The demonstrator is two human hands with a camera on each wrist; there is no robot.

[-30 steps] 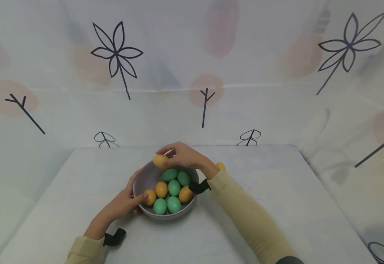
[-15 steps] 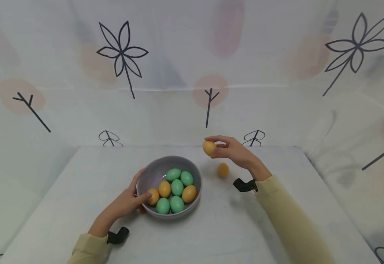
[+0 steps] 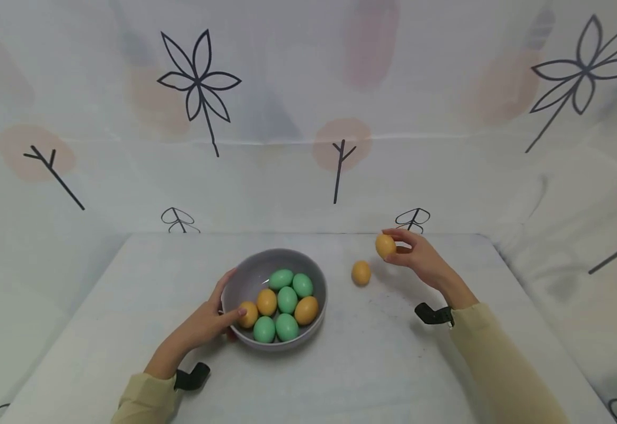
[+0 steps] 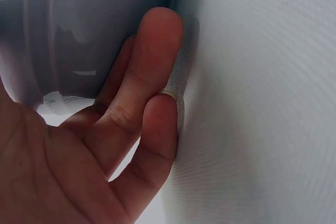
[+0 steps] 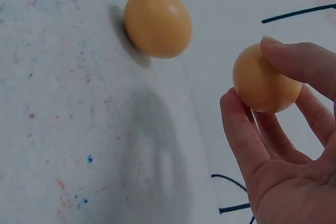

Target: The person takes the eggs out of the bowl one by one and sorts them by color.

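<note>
White table (image 3: 351,377), flower-patterned backdrop (image 3: 271,112), bowl (image 3: 247,280), eggs (image 3: 361,273)

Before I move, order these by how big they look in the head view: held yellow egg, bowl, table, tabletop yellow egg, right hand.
1. Table
2. Bowl
3. Right hand
4. Held yellow egg and tabletop yellow egg: they look too alike to rank.

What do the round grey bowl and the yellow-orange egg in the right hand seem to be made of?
Round grey bowl: smooth, glossy, probably plastic; reflections show on its outside, though glazed ceramic is possible.
Smooth yellow-orange egg in the right hand: satin finish, perhaps plastic; its colour is even and shading soft, but painted wood could look alike.
</note>
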